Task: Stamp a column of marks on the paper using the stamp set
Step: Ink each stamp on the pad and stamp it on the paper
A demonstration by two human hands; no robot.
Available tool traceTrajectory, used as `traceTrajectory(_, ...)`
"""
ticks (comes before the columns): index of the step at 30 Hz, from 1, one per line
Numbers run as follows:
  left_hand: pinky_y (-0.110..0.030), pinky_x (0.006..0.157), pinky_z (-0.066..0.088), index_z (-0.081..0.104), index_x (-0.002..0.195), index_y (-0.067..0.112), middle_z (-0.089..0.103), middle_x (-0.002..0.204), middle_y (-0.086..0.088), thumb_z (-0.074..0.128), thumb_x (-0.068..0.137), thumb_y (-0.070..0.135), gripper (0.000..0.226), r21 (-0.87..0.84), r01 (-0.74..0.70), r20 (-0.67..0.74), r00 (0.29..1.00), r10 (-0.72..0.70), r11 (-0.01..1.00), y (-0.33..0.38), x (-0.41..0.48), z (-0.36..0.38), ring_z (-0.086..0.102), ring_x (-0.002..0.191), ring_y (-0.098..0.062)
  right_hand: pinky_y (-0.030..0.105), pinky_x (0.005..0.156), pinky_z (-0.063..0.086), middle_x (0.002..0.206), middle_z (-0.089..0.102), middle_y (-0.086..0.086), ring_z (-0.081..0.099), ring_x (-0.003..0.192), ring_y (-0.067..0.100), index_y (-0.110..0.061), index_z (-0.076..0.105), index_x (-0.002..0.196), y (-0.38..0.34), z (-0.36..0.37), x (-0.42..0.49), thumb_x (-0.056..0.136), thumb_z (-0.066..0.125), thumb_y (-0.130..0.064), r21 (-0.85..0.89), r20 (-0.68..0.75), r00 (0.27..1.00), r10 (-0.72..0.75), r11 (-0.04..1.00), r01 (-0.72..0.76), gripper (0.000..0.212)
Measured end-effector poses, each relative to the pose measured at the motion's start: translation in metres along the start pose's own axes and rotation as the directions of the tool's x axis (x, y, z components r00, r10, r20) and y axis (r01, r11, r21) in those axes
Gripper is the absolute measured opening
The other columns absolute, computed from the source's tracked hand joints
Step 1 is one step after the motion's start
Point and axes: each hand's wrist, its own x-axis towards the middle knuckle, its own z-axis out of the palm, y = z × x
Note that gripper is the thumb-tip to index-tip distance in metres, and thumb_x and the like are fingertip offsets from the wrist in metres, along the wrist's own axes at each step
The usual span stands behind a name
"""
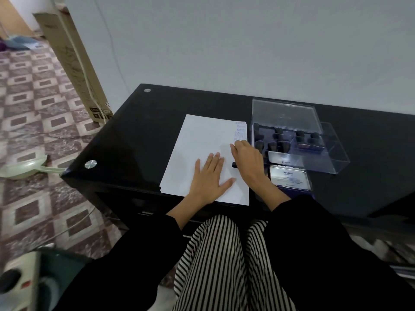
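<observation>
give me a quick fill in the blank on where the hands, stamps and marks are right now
1. The left hand lies flat on the ____.
2. The column of marks runs down the paper's ____ edge.
3. The spare stamps stand in a clear ____ beside the paper.
4. The right hand presses a stamp just ____ the last mark.

Missing words: paper; right; box; below

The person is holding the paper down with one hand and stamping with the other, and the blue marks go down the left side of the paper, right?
Not quite. The head view shows the blue marks running down the right edge of the paper, not the left. The rest holds: the left hand lies flat on the sheet and the right hand presses a stamp just below the marks.
</observation>
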Motion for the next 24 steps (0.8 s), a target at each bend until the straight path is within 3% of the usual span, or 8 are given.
traceTrajectory(11,-0.045,0.116,-0.003,0.008,0.15,0.013,0.001,0.159,-0.003,-0.003,0.077,0.07,0.093,0.02,-0.003,0.001,1.0,0.003,1.0,-0.001,0.0,0.001,-0.003,0.147,-0.016,0.026,0.06,0.034,0.102,0.06,0.011,0.06,0.081,0.025,-0.003,0.056,0.102,0.003,0.011,-0.003,0.103,0.028,-0.025,-0.013,-0.023,0.999,0.029,1.0,-0.029,0.036)
traceTrajectory(16,-0.044,0.116,-0.004,0.008,0.15,0.013,0.002,0.159,-0.003,-0.011,0.068,0.068,0.101,0.011,-0.005,-0.008,1.0,0.005,1.0,0.0,0.0,0.001,-0.003,0.147,-0.016,0.026,0.059,0.032,0.099,0.06,0.012,0.059,0.078,0.026,-0.002,0.057,0.099,0.003,0.014,-0.004,0.103,0.031,-0.022,0.0,-0.069,0.998,0.012,1.0,-0.012,0.034)
traceTrajectory(19,-0.044,0.116,-0.005,0.007,0.15,0.013,0.001,0.159,-0.003,-0.003,0.077,0.068,0.092,0.007,-0.005,0.0,1.0,0.005,1.0,0.0,0.0,0.001,-0.004,0.146,-0.016,0.028,0.053,0.031,0.085,0.061,0.014,0.053,0.062,0.025,0.0,0.059,0.085,0.005,0.021,-0.003,0.1,0.041,-0.017,0.062,-0.154,0.988,0.009,0.998,0.001,0.029)
traceTrajectory(21,-0.045,0.116,-0.004,0.008,0.15,0.012,0.002,0.159,-0.003,-0.006,0.075,0.068,0.094,0.006,-0.008,-0.013,1.0,0.008,1.0,0.0,0.0,0.002,-0.003,0.147,-0.016,0.022,0.045,0.027,0.066,0.058,0.012,0.038,0.047,0.017,-0.001,0.056,0.067,0.005,0.027,-0.005,0.09,0.056,-0.008,0.088,-0.266,0.964,-0.026,0.995,0.051,0.024)
traceTrajectory(24,-0.045,0.116,-0.002,0.01,0.15,0.012,0.003,0.159,-0.003,-0.01,0.07,0.068,0.099,0.009,-0.01,-0.027,1.0,0.01,1.0,-0.001,0.0,0.004,-0.001,0.147,-0.017,0.018,0.04,0.022,0.054,0.05,0.008,0.028,0.043,0.011,-0.005,0.049,0.057,0.005,0.029,-0.007,0.076,0.067,0.0,0.081,-0.338,0.939,-0.069,0.992,0.102,0.027)
